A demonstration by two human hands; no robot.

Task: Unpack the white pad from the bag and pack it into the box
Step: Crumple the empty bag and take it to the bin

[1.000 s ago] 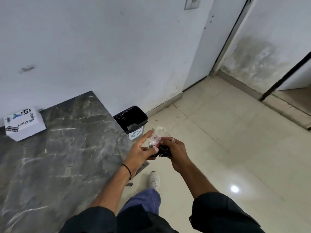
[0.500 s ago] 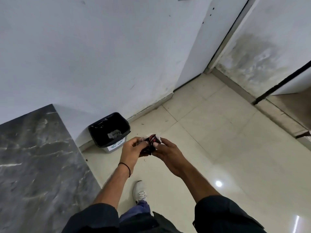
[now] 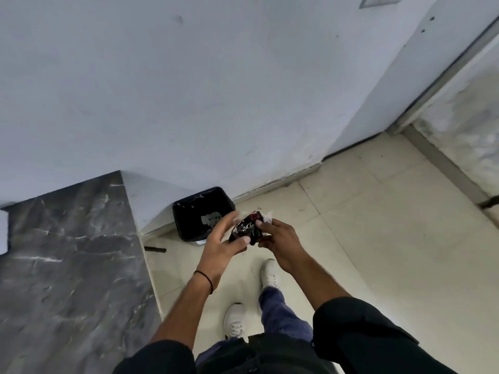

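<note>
Since the bag [image 3: 245,229] is a small packet of crinkled film, it is judged to be very light, soft and rather slippery, and whatever lies inside is expected to give under pressure, not to break. It is best taken by its ends, where the film lies flat, so that the middle is not crushed. An opening would best be started at the upper end, where a scrap of clear wrinkled film [image 3: 266,217] is seen projecting.

The bag is seen to be glossy black, printed with white script and a red patch near its top, and creased along its length. No white pad is to be seen, and whether it is inside cannot be told.

The bag is held in the air before the body, above the pale tiled floor [image 3: 378,238] and in front of a black bin [image 3: 186,230] that is set against the wall [image 3: 216,103]. Its lower end is pinched by the left hand [image 3: 220,244], the thumb laid on the near face while the other fingers are stretched out beside and behind it, blurred. Its upper right edge is gripped by the right hand [image 3: 280,238], one fingertip pressed on the printed face.

A dark marbled counter [image 3: 67,265] is seen at the left. At its edge a white shape [image 3: 2,230] is cut off by the frame, and it cannot be told whether that is the box.
</note>
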